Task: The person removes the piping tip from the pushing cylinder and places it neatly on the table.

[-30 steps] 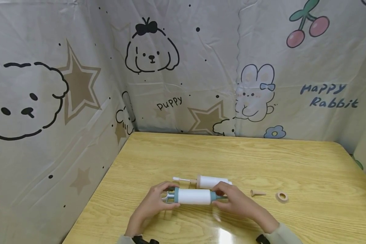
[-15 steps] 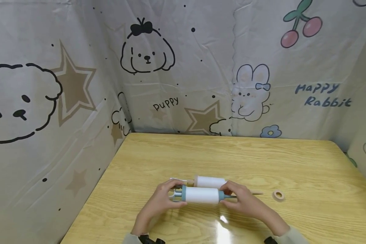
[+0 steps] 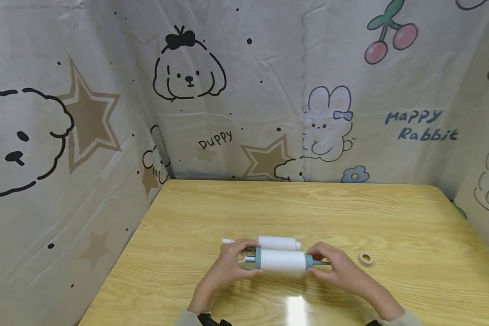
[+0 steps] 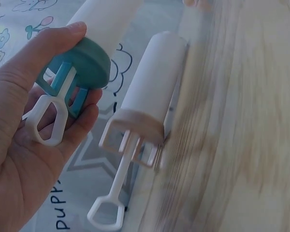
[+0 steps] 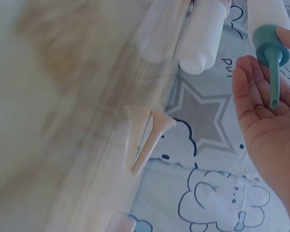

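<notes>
A white-barrelled syringe (image 3: 283, 260) with teal ends is held sideways between both hands. My left hand (image 3: 228, 264) grips its teal flanged end, thumb on the barrel's edge; the white plunger loop (image 4: 55, 137) sticks out beside the palm. My right hand (image 3: 339, 269) pinches the teal nozzle end (image 5: 273, 46), and the thin tube (image 5: 274, 87) points out past its fingers. Just behind, a second white syringe (image 3: 277, 242) with a beige flange (image 4: 137, 126) lies on the table, its plunger drawn out, its front end without a nozzle.
A beige ring (image 3: 366, 259) lies right of my right hand on the wooden table (image 3: 187, 213). A beige funnel-shaped nozzle (image 5: 154, 137) rests on the table, hidden behind the right hand in the head view. Printed cloth (image 3: 203, 113) hangs behind and at the sides.
Both hands have carried the teal-ended syringe to the right, past the second syringe's middle. The head view has turned slightly right. The beige nozzle has become hidden behind the right hand.
</notes>
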Demonstrator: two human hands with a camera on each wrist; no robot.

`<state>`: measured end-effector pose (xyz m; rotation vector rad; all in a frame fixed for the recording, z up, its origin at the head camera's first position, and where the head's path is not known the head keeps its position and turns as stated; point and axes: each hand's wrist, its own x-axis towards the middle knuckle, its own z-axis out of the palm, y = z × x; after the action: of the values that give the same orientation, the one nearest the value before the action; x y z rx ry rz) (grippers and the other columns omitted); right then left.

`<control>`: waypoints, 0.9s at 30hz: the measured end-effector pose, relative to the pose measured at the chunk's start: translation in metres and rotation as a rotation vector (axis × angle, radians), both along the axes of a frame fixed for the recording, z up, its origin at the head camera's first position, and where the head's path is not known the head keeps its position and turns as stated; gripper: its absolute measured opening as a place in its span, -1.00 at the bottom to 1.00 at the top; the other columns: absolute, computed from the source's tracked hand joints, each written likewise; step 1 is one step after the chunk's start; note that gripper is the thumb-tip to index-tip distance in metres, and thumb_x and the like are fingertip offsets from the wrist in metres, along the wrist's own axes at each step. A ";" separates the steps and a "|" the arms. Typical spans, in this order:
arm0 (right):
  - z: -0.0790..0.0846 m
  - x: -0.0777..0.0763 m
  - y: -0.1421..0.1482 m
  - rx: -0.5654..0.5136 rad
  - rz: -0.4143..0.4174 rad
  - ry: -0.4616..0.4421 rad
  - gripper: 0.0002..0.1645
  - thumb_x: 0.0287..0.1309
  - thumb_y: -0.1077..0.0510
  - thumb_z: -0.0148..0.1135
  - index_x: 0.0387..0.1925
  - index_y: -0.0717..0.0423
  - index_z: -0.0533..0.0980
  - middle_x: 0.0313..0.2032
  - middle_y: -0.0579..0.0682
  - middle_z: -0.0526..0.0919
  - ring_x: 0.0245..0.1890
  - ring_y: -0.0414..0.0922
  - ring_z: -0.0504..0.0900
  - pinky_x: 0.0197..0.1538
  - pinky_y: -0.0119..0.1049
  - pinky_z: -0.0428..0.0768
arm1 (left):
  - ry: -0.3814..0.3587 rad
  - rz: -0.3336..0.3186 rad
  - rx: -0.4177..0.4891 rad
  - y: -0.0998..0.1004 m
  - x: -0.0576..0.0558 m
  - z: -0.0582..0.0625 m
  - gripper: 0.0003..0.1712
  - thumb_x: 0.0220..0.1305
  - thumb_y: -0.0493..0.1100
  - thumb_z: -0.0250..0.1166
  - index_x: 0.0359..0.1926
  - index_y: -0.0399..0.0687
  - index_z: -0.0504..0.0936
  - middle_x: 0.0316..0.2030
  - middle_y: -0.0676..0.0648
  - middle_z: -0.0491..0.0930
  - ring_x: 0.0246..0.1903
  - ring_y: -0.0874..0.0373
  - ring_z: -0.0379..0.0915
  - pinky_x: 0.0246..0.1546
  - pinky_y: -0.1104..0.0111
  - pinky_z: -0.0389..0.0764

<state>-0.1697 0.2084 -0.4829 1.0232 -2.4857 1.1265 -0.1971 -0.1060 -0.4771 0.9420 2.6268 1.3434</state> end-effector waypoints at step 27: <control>0.004 0.009 0.025 -0.081 -0.084 -0.292 -0.73 0.31 0.16 0.21 0.02 0.11 0.52 -0.06 0.01 0.66 -0.14 -0.41 0.58 -0.11 -0.40 0.65 | 0.012 0.003 0.014 0.024 0.003 -0.002 -0.38 0.00 -0.04 0.55 0.10 -0.01 0.55 0.06 0.02 0.61 -0.01 0.06 0.59 -0.01 0.38 0.67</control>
<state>-0.1606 0.2333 -0.4790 0.7721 -2.6465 1.4269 -0.1942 -0.0825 -0.4795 0.9518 2.6323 1.3623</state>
